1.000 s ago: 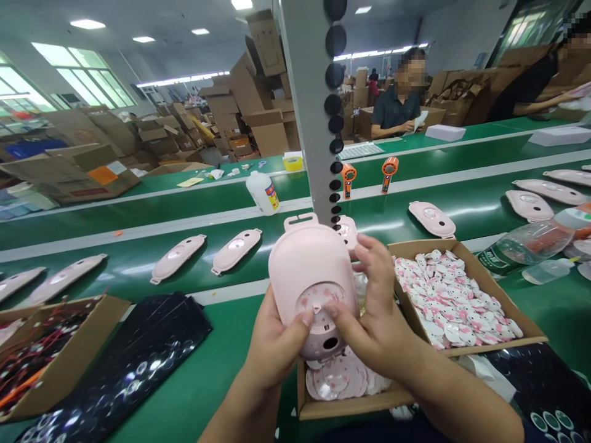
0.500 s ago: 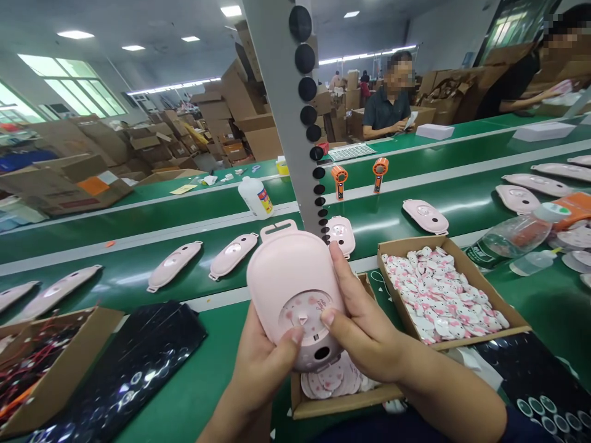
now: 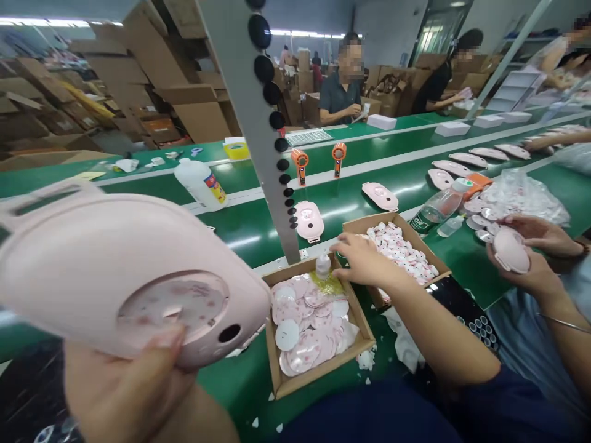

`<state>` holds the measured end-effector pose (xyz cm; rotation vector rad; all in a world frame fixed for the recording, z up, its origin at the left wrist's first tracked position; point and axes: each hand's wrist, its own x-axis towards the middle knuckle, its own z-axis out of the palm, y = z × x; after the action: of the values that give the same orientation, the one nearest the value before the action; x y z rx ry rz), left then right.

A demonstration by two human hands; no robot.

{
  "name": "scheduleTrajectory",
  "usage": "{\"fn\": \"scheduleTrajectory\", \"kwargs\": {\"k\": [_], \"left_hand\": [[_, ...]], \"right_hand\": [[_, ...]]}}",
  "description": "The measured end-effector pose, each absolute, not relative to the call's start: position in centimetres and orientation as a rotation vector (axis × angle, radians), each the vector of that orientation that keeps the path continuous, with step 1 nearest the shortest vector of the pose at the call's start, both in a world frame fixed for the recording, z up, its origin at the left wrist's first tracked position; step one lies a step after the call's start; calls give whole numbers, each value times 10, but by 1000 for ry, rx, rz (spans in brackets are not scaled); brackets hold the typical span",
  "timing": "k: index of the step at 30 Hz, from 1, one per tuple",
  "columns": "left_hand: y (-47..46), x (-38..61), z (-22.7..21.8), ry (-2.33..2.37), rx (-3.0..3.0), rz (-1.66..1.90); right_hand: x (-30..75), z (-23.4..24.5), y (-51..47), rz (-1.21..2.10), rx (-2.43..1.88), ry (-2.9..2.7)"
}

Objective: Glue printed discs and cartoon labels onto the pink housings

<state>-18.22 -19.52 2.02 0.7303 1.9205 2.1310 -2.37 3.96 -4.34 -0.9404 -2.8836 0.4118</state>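
My left hand (image 3: 133, 381) grips a pale pink plastic case (image 3: 115, 246) with a loop at its far end, the thumb pressing on the round patterned disc (image 3: 180, 301) set in its face. A dark oval window sits near one end of the case. Over the far right corner of a cardboard tray (image 3: 323, 380), my right hand (image 3: 362, 258) is open with its fingers apart, close beside a small white-capped squeeze bottle (image 3: 323, 266). Loose printed discs (image 3: 309, 344) fill that tray, along with a yellow packet (image 3: 329, 283).
A second tray holds many small bear-shaped pieces (image 3: 401, 249). More pink cases (image 3: 308, 220) lie on the green belt behind. A grey post (image 3: 240, 98) rises ahead. At right, a co-worker's hands (image 3: 530, 258) hold another case near a clear drink bottle (image 3: 434, 209).
My right hand has left the case and moved right to the squeeze bottle. My left hand has carried the case left and nearer. The view has turned right.
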Motion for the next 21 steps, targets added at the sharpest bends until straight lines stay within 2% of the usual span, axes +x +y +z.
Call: {"fn": "scheduleTrajectory", "kwargs": {"k": [2, 7, 9, 12, 15, 18, 21], "left_hand": [[-194, -191, 12, 1957, 739, 2196], [-186, -207, -5, 1830, 892, 1989], [-184, -205, -8, 1827, 938, 1974], [-186, -197, -9, 1831, 945, 1936], [-188, -189, -8, 1835, 954, 1880], [-188, -186, -7, 1836, 1000, 1831], [-186, -189, -9, 1881, 1003, 1815]], "right_hand": [[-41, -63, 30, 416, -870, -2861], [-56, -91, 8, 393, -804, -2725], [-52, -90, 3, 533, -681, -2564], [-45, -67, -10, 943, -382, -2042], [-45, -25, -25, 1164, -199, -1533], [-51, 6, -33, 1299, -115, -1433], [-54, 8, -25, 1426, -80, -1517]]}}
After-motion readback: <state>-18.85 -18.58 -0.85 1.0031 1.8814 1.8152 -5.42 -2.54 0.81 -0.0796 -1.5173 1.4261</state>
